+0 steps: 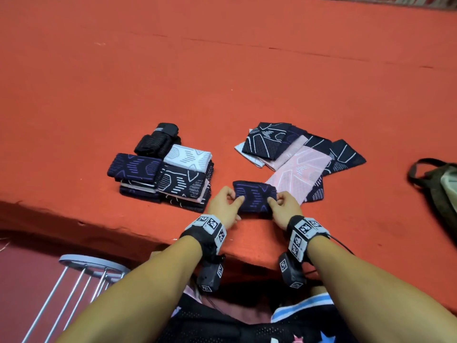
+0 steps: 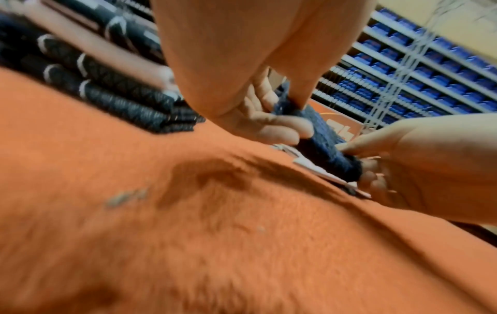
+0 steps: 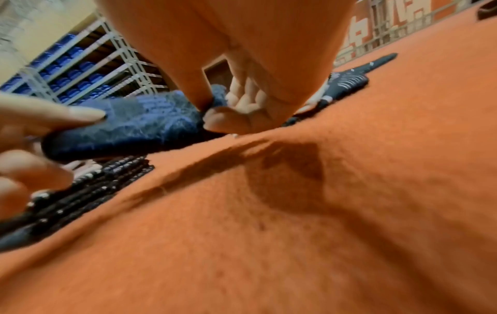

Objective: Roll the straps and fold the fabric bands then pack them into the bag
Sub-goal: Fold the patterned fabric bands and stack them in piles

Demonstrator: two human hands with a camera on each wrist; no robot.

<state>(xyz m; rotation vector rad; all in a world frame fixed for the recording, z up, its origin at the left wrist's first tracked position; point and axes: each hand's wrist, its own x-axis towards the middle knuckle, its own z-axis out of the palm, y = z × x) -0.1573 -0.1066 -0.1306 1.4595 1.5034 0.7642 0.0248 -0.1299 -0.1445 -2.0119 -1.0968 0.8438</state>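
On our left sits the folded stack (image 1: 173, 179), just beside our left hand (image 1: 223, 206), whose thumb and fingers pinch the left end of the navy band (image 1: 254, 198). Its long axis runs hand to hand, doubled over, it seems. Our right hand (image 1: 284, 209) pinches the other end. Unfolded bands (image 1: 299, 157) lie beyond; the bag (image 1: 440, 186) waits far right.

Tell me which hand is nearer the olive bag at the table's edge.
Right. The right hand pinches the navy band's end on the side toward the olive bag; the left hand pinches the opposite end, beside the folded stack.
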